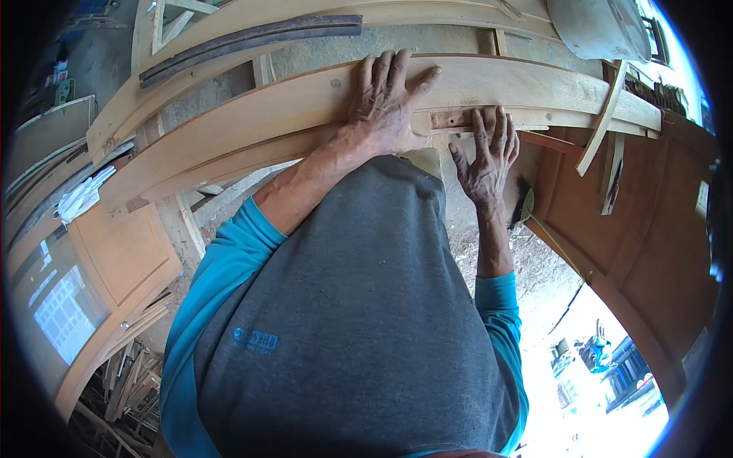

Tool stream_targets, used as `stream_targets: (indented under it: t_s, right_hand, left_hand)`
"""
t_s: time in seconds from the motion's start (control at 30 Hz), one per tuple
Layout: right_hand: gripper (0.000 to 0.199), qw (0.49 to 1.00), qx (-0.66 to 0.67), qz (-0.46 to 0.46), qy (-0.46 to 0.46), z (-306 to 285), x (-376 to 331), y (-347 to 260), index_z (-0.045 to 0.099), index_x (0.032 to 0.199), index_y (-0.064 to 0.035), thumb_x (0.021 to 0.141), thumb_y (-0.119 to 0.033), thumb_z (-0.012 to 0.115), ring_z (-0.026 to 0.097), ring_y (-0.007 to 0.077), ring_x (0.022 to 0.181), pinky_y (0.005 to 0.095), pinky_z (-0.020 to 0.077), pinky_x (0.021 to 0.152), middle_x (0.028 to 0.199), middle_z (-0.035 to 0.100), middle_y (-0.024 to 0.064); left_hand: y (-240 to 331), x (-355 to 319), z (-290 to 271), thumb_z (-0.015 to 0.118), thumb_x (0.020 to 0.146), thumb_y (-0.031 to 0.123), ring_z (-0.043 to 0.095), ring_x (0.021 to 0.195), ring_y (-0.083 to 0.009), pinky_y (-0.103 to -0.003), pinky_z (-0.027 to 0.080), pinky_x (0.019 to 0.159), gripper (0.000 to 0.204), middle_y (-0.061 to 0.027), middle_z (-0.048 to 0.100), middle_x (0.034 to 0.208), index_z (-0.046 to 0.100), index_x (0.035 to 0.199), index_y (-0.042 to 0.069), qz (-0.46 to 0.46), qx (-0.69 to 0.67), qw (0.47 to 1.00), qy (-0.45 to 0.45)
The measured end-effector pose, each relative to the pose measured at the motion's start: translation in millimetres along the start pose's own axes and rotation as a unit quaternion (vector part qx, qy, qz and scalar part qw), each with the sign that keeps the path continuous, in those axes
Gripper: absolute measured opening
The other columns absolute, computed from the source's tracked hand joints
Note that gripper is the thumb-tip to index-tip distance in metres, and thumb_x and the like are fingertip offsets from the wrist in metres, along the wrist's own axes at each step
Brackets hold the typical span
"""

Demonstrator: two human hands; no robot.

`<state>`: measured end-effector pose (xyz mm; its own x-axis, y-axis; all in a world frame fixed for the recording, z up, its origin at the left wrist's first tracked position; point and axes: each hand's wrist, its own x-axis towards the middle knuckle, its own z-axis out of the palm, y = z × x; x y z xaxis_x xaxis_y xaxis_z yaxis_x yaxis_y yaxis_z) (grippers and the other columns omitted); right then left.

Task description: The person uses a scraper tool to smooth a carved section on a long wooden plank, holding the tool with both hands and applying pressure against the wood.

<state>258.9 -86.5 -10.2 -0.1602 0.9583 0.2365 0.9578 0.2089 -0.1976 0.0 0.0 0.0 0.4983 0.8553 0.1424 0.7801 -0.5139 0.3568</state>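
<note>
Grey-and-teal shirt (343, 298); small blue lettering (256, 340) on front, too blurred to read. Right hand (490, 164): fingers extended, slightly apart, tips at near edge of long pale board (282, 107), beside brown recess (452, 120). Board runs crosswise before person. Left hand (388, 103): fingers spread across board top. Beyond: dark strip (252, 47) on next timber (114, 126).

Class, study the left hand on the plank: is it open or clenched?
Open: the left hand lies across the plank, fingers extended, thumb apart.
</note>
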Motion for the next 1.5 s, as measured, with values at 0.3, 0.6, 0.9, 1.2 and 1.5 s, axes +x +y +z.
stream_targets:
  t_s: [0.3,0.6,0.9,1.2,1.5]
  right_hand:
    - [0.083,1.000,-0.029,0.005,-0.001,-7,0,5,0.046,0.170,-0.0193,0.104,-0.064,0.067,0.030,0.0457,0.161,0.0602,0.0220,0.128,0.176,0.033,0.0242]
    - [0.088,0.999,-0.030,0.028,-0.020,-3,-4,-1,0.046,0.170,-0.0205,0.101,-0.071,0.065,0.025,0.0462,0.164,0.0618,0.0172,0.130,0.178,0.029,0.0244]
    - [0.084,1.000,-0.002,0.014,-0.026,1,-4,-15,0.048,0.169,-0.0215,0.102,-0.070,0.064,0.026,0.0437,0.165,0.0607,0.0144,0.131,0.179,0.030,0.0224]
    - [0.085,0.999,0.031,0.038,0.014,0,0,-20,0.044,0.171,-0.0182,0.103,-0.064,0.067,0.029,0.0450,0.163,0.0609,0.0179,0.131,0.177,0.033,0.0236]
    - [0.075,0.992,0.086,0.059,0.073,-54,35,-11,0.053,0.161,-0.0076,0.095,-0.027,0.085,0.050,0.0436,0.149,0.0549,0.0403,0.122,0.166,0.047,0.0244]
  left_hand:
    - [6,2,1,0.082,0.065,0.092,0.030,0.153,-0.0524,-0.073,0.019,0.125,0.129,-0.0337,0.032,0.162,0.048,0.167,0.021,0.000,-0.006,1.000,0.011]
    - [2,1,-1,0.085,0.066,0.088,0.030,0.154,-0.0521,-0.072,0.017,0.126,0.129,-0.0329,0.032,0.162,0.044,0.169,0.022,-0.005,-0.001,1.000,-0.006]
    - [1,0,-1,0.098,0.059,0.067,0.029,0.155,-0.0518,-0.072,0.016,0.127,0.131,-0.0319,0.031,0.165,0.042,0.171,0.025,-0.010,-0.035,0.999,-0.002]
    - [3,4,-6,0.098,0.061,0.055,0.029,0.155,-0.0527,-0.071,0.017,0.127,0.126,-0.0324,0.031,0.166,0.043,0.170,0.024,-0.015,-0.047,0.999,-0.004]
    - [11,9,-31,0.098,0.060,0.046,0.029,0.155,-0.0548,-0.072,0.018,0.127,0.125,-0.0338,0.033,0.166,0.043,0.169,0.020,-0.023,-0.065,0.997,-0.034]
